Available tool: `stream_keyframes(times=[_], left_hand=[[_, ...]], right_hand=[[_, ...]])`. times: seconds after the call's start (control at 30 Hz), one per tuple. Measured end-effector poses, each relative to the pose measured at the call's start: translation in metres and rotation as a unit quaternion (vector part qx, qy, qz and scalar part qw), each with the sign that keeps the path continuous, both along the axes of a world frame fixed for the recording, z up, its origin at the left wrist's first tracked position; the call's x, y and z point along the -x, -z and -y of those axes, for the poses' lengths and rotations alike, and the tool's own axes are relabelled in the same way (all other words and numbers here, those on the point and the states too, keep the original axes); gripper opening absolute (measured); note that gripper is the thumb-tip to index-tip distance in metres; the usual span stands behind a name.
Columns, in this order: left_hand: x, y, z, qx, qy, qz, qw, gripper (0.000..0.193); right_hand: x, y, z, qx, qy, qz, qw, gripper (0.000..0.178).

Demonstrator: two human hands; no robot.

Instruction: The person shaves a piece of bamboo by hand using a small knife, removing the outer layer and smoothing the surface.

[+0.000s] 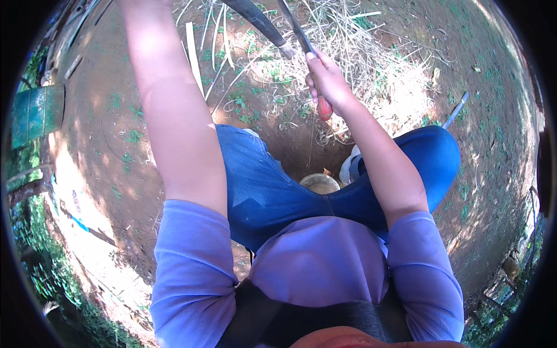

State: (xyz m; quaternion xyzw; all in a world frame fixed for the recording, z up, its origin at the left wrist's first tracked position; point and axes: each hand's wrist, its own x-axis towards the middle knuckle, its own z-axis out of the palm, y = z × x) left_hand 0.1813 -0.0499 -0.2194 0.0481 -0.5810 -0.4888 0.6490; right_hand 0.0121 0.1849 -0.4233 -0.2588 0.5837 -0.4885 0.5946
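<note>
My right hand (329, 81) is closed around a long knife (324, 108). Its red handle end sticks out below my fist, and the dark blade points up and away past the top edge. My left arm stretches far forward, and only the base of my left hand (145, 3) shows at the top edge; its fingers are out of the picture. Left of the blade, a dark, slightly curved pole (254, 18) slants down from the top edge to a paler end. I cannot tell whether the blade touches it.
Pale thin shavings (377, 64) lie heaped on the bare earth ahead. Several longer pale strips (193, 55) lie to the left. Between my legs, a round pale object (319, 183) sits partly hidden. A green panel (38, 115) stands far left; a thin bluish strip (456, 110) lies beyond my right knee.
</note>
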Motion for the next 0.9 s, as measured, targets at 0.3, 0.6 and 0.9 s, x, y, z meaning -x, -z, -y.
stream_keyframes(times=[0.3,0.6,0.9], left_hand=[[0.014,-0.014,-0.014,0.024,0.019,0.049,0.998,0.034],[0.036,-0.013,-0.033,0.061,0.048,0.029,0.997,0.028],[0.050,-0.011,-0.036,0.060,0.023,0.009,0.998,0.024]], right_hand=[[0.012,-0.146,-0.010,0.234,-0.064,-0.086,0.966,0.054],[-0.013,-0.211,-0.040,0.198,-0.063,-0.161,0.965,0.071],[0.002,-0.075,-0.030,0.049,-0.114,-0.260,0.958,0.069]])
